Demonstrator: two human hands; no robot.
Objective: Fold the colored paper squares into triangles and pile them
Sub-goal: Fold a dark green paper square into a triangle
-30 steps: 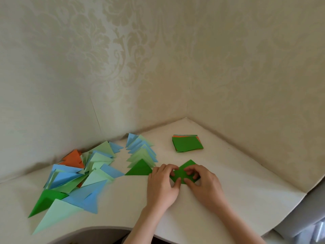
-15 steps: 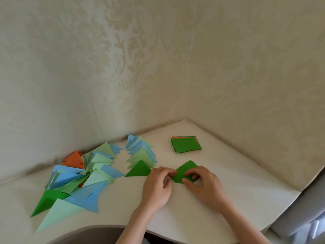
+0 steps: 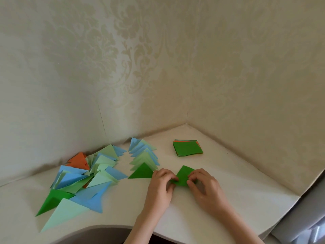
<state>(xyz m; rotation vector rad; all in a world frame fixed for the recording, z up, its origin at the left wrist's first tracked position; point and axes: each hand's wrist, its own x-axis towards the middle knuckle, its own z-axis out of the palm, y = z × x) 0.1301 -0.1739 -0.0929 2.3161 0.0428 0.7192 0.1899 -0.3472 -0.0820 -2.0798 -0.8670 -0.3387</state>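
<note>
I'm sitting at a white counter (image 3: 237,199) that's tucked into a corner, with cream patterned wallpaper (image 3: 246,67) running up both walls behind it. Over on the left there's a big messy spread of folded triangles (image 3: 82,178) lying on the counter, light green, blue, dark green and a bit of orange poking out at the far side, all overlapping each other. Just right of that mess a neater row of triangles (image 3: 144,155) is lining up from far to near, blue and light green ones overlapping like shingles, with a dark green triangle (image 3: 141,172) sitting at the near end.

Further right and toward the corner, the stack of unfolded squares (image 3: 187,147) is resting flat, green on top with orange and lighter edges peeking out underneath.

Right in front of me, near the middle, I'm working on a green paper piece (image 3: 183,175) that's lying on the counter between my hands. My left hand (image 3: 161,187) is pinching its left corner with curled fingers, so that grip is closed on the paper. My right hand (image 3: 205,187) is doing the same on the right side, fingertips curled down onto the edge and holding it. My left hand is nearly touching the dark green triangle at the end of the row.
</note>
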